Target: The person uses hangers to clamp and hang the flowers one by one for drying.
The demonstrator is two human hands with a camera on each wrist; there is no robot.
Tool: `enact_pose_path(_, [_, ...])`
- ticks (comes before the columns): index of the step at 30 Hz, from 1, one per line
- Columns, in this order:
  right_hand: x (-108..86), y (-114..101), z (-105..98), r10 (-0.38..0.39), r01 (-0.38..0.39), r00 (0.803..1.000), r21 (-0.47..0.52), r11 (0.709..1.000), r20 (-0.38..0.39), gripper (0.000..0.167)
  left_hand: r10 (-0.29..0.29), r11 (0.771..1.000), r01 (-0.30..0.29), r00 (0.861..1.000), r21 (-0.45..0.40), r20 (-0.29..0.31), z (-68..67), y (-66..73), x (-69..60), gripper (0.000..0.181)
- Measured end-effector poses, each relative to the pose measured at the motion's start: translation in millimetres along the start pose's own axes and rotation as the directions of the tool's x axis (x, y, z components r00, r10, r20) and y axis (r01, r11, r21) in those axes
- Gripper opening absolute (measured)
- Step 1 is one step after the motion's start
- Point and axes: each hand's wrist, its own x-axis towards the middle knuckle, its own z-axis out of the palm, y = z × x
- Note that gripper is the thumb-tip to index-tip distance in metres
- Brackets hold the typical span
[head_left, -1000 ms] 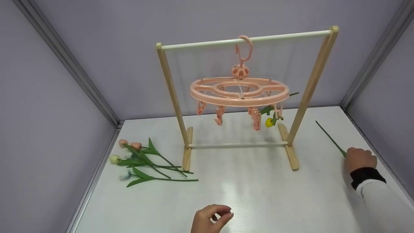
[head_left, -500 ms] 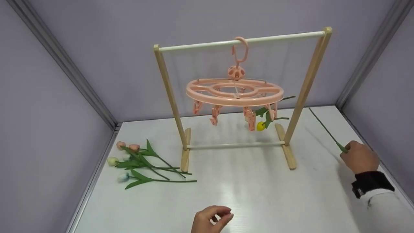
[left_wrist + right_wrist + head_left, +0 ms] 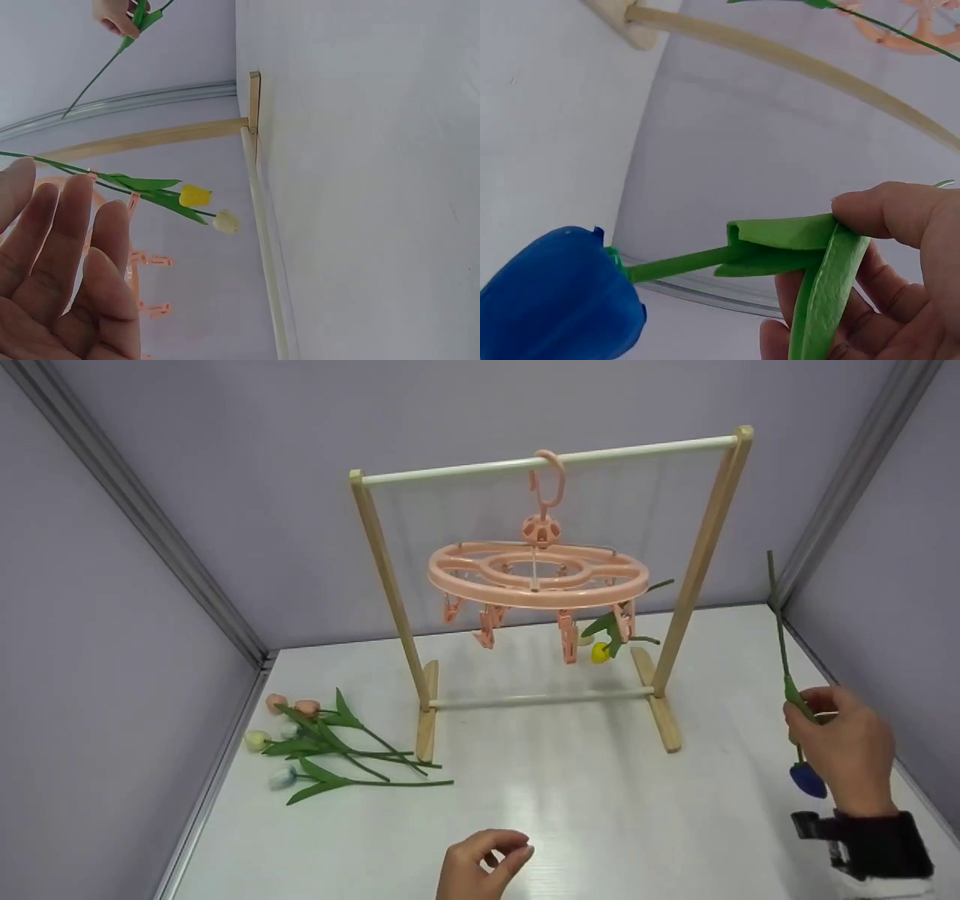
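In the head view my right hand (image 3: 851,742) pinches a blue tulip (image 3: 808,780) by its leaves and stem, above the table's right side. Its bloom hangs down and the stem points up; the right wrist view shows the blue bloom (image 3: 562,296) and the thumb on the green leaves (image 3: 840,277). My left hand (image 3: 480,866) holds nothing at the front of the table, fingers loosely curled. A pink clip hanger (image 3: 536,598) hangs from a rack. A yellow tulip (image 3: 195,196) and a cream tulip (image 3: 226,222) hang from its clips on the right.
The wooden rack (image 3: 390,585) stands in the middle of the white table, a white bar across its top. Several artificial tulips lie at the left, among them a pale blue tulip (image 3: 283,778) and a pink tulip (image 3: 307,707). Grey walls enclose the table.
My right hand has lifted the blue tulip off the table and turned it upright, stem up, so its bloom now shows. The left hand stays almost still. The head view has shifted slightly.
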Motion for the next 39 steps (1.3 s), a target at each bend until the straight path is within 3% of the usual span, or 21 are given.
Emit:
enact_pose_path(5, [-23.7, -21, 3, 0.057, -0.058, 0.998, 0.059, 0.997, 0.02, 0.028, -0.067, 0.998, 0.067, 0.998, -0.001, -0.013, -5.1, 3.9, 5.0, 0.019])
enact_pose_path(8, [-39.5, -35, 9, 0.076, -0.079, 0.997, 0.095, 0.992, 0.034, 0.028, -0.076, 0.997, 0.076, 0.997, -0.007, -0.027, -7.5, 6.3, 7.9, 0.022])
enact_pose_path(11, [-56.4, -51, 15, 0.059, -0.065, 0.997, 0.132, 0.989, 0.047, 0.026, -0.085, 0.996, 0.085, 0.996, -0.009, -0.039, -9.0, 9.3, 10.7, 0.022])
enact_pose_path(15, [-77.8, -71, 23, -0.021, 0.009, 0.998, 0.205, 0.979, 0.055, 0.021, -0.077, 0.997, 0.076, 0.996, -0.013, -0.048, -9.0, 14.4, 14.6, 0.021])
enact_pose_path(20, [-98.6, -95, 36, -0.127, 0.09, 0.986, 0.296, 0.951, 0.107, 0.018, 0.046, 0.999, -0.046, 0.997, 0.004, -0.054, -7.3, 19.3, 19.7, 0.019])
enact_pose_path(26, [-112.2, -120, 56, -0.169, 0.067, 0.955, 0.38, 0.923, 0.243, 0.02, 0.194, 0.981, -0.194, 0.979, 0.017, -0.057, -6.4, 35.6, 32.9, 0.014])
enact_pose_path(29, [-113.1, -129, 65, -0.199, 0.035, 0.923, 0.444, 0.895, 0.328, 0.019, 0.238, 0.971, -0.238, 0.971, 0.015, -0.034, -7.8, 47.6, 44.4, 0.018])
enact_pose_path(32, [-111.6, -136, 72, -0.252, 0.003, 0.874, 0.515, 0.857, 0.415, 0.018, 0.249, 0.968, -0.249, 0.968, -0.009, 0.022, -10.8, 57.9, 58.5, 0.025])
enact_pose_path(36, [-110.3, -142, 79, -0.362, -0.007, 0.781, 0.586, 0.81, 0.509, 0.017, 0.255, 0.966, -0.249, 0.959, -0.063, 0.122, -13.9, 67.0, 73.6, 0.03])
enact_pose_path(39, [-111.9, -145, 84, -0.439, -0.026, 0.707, 0.64, 0.768, 0.555, 0.016, 0.27, 0.962, -0.258, 0.948, -0.094, 0.169, -14.6, 70.4, 76.8, 0.027])
